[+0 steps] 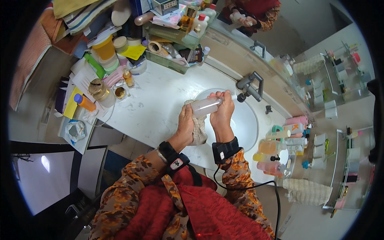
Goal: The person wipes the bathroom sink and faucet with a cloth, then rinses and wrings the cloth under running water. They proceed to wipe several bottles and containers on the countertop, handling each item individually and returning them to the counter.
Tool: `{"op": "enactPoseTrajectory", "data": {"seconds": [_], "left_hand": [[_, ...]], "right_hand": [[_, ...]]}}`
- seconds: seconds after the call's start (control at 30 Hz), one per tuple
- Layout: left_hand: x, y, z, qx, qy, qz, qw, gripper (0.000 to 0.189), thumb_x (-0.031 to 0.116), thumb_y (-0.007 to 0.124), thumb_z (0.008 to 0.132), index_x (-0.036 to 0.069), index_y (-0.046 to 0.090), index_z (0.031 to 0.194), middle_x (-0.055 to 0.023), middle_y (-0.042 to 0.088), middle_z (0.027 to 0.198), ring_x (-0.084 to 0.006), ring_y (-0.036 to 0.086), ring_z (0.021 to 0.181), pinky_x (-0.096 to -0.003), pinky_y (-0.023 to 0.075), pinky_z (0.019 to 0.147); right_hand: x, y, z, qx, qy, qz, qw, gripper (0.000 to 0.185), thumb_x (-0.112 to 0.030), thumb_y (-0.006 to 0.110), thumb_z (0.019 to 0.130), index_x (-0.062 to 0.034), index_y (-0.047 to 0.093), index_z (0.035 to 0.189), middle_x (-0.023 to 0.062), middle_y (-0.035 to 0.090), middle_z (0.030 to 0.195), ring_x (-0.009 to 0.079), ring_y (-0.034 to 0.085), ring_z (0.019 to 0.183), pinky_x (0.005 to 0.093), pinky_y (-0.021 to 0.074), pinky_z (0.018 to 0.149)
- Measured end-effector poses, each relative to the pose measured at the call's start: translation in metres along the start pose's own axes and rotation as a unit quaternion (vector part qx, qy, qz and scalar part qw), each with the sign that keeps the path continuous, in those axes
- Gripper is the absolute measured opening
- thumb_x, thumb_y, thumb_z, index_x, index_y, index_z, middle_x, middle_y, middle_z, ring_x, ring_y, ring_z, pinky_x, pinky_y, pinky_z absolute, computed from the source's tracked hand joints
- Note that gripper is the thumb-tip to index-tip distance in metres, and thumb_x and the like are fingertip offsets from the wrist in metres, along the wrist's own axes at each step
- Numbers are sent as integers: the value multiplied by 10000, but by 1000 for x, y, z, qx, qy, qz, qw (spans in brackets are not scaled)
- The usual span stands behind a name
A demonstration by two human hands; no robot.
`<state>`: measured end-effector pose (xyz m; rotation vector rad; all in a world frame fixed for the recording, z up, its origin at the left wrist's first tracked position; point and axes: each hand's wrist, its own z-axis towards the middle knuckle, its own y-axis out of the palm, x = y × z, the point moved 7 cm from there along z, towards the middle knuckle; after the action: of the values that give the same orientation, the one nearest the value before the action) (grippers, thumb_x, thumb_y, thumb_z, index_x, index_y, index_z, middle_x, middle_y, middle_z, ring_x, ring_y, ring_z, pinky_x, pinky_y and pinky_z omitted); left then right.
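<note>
A translucent, whitish bottle [207, 106] lies tilted between my two hands, above the near left rim of the white washbasin [244, 126]. My right hand [223, 112] grips its narrower end, where a white tip sticks out towards the faucet. In my left hand [186, 123] is a beige cloth [199, 130], bunched against the bottle's wide end and hanging down below it. The left fingers are mostly hidden behind the cloth and the bottle. Just beyond my right hand stands a grey faucet [250, 87].
Left on the marble-patterned counter [147, 99] are a glass jar [102, 93], an orange bottle [85, 102] and green-tinted bins [166, 61] of toiletries. Several bottles [270, 147] crowd the right end. A striped towel [307, 191] hangs at right. A black cable [255, 186] trails from my right wrist.
</note>
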<state>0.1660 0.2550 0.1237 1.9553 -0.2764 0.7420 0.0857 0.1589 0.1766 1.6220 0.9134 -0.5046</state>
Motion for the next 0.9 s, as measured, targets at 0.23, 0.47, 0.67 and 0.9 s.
{"op": "enactPoseTrajectory", "data": {"seconds": [0.23, 0.47, 0.67, 0.9], "left_hand": [[-22, -20, 0, -35, -107, 103, 988, 308, 294, 384, 1016, 38, 515, 1123, -44, 595, 915, -106, 578, 716, -260, 507, 612], [19, -85, 10, 85, -2, 96, 992, 293, 222, 424, 1003, 46, 458, 1234, -87, 564, 1101, -176, 592, 949, -335, 538, 809], [32, -112, 1, 52, 7, -29, 998, 402, 231, 381, 1015, 12, 358, 1350, -146, 486, 1291, -266, 520, 1156, -428, 448, 984], [36, -117, -8, 39, 26, -35, 998, 435, 226, 321, 1023, -9, 320, 1389, -159, 442, 1367, -296, 456, 1244, -449, 368, 1063]], "right_hand": [[18, 5, 54, -88, -106, -117, 983, 255, -285, 525, 950, -58, 497, 838, 50, 563, 750, 180, 578, 662, 331, 484, 653], [21, -16, 177, 29, -327, -422, 845, 299, -304, 580, 915, -11, 520, 907, 145, 595, 763, 274, 593, 701, 372, 462, 696], [34, -9, 257, 14, -395, -478, 784, 310, -278, 583, 907, 10, 500, 985, 201, 543, 940, 368, 534, 891, 435, 419, 801], [50, 14, 282, -38, -432, -511, 742, 328, -234, 605, 885, 29, 491, 1043, 226, 513, 999, 400, 501, 956, 440, 407, 838]]}}
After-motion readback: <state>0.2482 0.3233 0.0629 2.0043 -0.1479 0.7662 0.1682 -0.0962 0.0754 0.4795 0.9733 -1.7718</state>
